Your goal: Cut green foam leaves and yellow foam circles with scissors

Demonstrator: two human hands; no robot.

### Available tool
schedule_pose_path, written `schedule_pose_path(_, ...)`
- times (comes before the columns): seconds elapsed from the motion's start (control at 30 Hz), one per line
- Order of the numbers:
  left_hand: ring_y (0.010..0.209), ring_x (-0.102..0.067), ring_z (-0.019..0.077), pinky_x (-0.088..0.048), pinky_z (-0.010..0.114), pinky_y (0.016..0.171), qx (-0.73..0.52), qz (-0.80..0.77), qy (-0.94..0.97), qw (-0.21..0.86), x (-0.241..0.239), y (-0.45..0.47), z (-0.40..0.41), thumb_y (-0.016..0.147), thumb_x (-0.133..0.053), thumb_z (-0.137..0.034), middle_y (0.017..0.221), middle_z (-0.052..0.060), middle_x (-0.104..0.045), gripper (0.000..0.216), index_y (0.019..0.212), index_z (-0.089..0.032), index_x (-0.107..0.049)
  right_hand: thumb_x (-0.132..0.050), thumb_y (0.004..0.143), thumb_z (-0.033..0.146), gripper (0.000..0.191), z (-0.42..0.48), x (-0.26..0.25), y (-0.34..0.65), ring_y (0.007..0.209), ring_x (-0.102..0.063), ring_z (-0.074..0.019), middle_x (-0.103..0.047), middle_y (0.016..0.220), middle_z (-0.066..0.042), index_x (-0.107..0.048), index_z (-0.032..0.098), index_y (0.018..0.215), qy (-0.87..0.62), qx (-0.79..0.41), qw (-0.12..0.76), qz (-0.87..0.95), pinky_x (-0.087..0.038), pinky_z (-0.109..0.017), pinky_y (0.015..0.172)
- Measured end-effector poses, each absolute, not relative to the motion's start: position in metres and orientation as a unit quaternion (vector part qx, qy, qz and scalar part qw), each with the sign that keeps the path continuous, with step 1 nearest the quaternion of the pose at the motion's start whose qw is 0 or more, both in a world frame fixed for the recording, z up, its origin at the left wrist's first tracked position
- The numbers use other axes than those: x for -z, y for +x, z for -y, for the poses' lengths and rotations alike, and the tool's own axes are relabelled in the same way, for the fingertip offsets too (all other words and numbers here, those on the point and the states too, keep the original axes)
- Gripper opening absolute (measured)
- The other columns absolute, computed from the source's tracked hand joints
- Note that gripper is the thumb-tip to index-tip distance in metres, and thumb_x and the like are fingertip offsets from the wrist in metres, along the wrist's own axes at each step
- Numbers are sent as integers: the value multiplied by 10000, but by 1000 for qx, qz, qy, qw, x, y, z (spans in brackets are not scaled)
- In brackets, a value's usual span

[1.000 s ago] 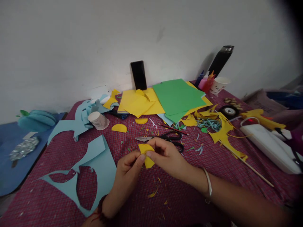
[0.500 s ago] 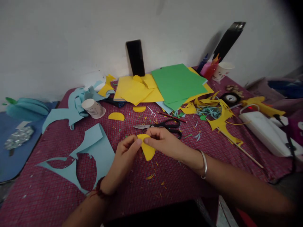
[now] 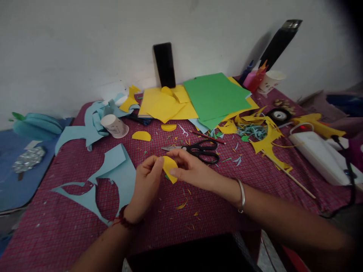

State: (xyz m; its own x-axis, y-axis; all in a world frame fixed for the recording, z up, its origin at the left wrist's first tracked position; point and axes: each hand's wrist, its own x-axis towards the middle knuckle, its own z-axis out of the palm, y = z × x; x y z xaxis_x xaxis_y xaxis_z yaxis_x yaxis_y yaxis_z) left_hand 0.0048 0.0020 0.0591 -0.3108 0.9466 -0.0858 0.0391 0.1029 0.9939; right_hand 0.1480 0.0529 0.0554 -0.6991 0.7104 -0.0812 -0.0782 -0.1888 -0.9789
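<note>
A small rounded yellow paper piece (image 3: 169, 166) is held just above the red checked tablecloth (image 3: 215, 200) between both hands. My left hand (image 3: 146, 185) pinches its left edge with thumb and fingers. My right hand (image 3: 188, 170), a silver bangle on its wrist, pinches the right side, the fingers curled round it. Black-handled scissors (image 3: 198, 148) lie shut on the cloth just beyond my right hand. Two yellow half-round cutouts (image 3: 141, 136) lie further back.
Cut light-blue paper (image 3: 119, 177) lies left of my hands, with a tipped paper cup (image 3: 115, 125) behind it. Yellow and green sheets (image 3: 215, 96) are stacked at the back by a propped phone (image 3: 164, 65). Yellow scraps, a wooden stick (image 3: 289, 175), a glue gun (image 3: 317, 126) and a white box sit right.
Both hands have drawn slightly left and closer together, folding or turning the yellow piece so less of it shows. The camera has tilted a little.
</note>
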Motion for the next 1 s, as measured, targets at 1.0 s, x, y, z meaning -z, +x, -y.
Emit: schedule_pose_path(1.0,491,-428,101,-356,212,482,-586,-628,394,328,-64,6,5,893,-506,-398,555,-48,-486,301,669,-198,-507,-570,857,452,329,-44,-57,147,546,-568,-77,-633,689,-17,-626,129,831,-200,-864,209,413,-464,-213,549)
